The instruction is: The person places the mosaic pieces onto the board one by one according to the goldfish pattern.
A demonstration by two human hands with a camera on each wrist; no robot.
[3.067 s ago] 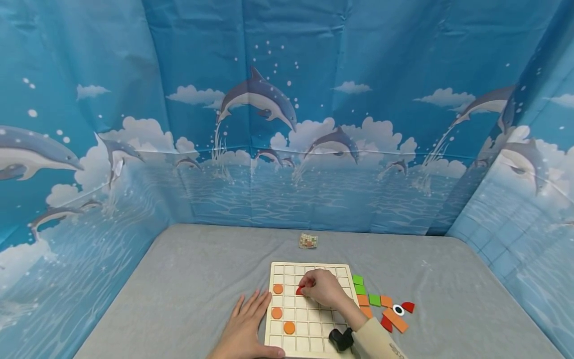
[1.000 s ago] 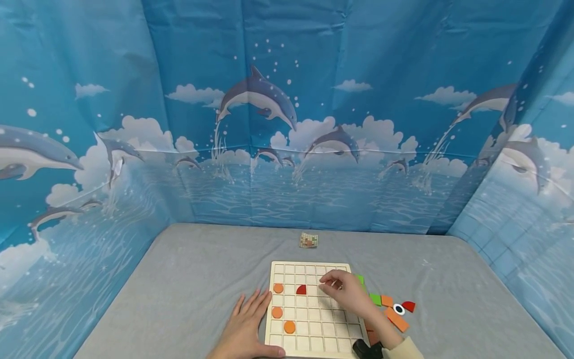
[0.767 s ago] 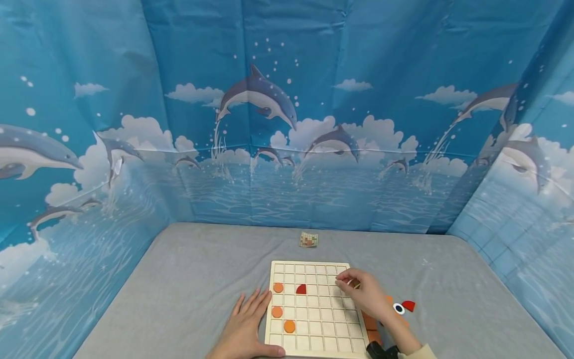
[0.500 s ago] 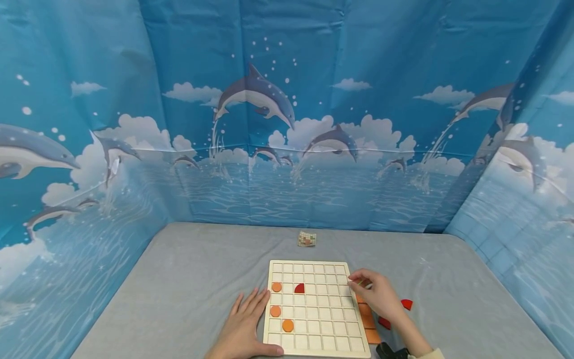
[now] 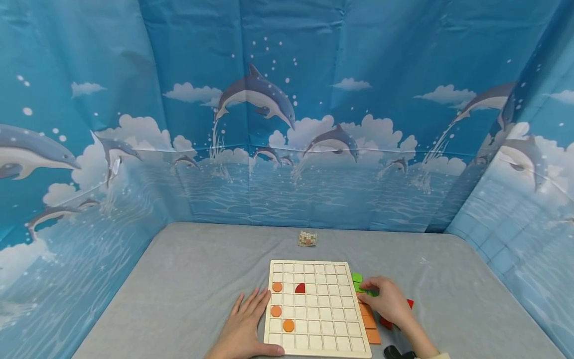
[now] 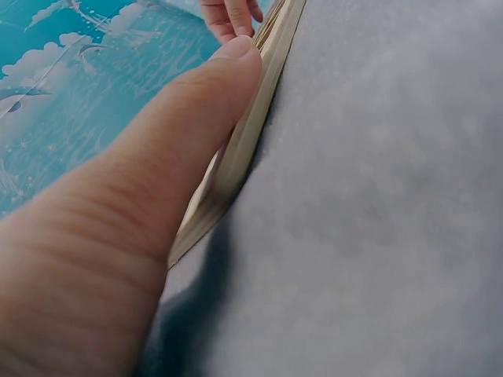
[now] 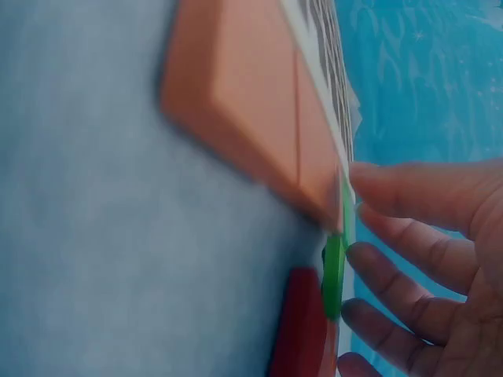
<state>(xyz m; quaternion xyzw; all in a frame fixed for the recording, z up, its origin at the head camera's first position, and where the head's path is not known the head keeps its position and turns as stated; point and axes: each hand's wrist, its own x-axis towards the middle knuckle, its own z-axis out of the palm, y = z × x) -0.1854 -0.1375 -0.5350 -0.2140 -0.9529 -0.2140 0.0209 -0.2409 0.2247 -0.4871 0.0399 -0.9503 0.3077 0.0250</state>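
High head view, forward and down, close wrist views; board [image 5: 317, 301] shared

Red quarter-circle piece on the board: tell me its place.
In the head view, the red quarter-circle piece lies on the left half of the board, in the third row from the far edge, two cells right of the farthest orange disc.

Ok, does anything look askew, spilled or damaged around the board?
Nothing stands out: the red quarter piece and three orange discs sit within cells of the board, and the orange tiles lie along its right edge.
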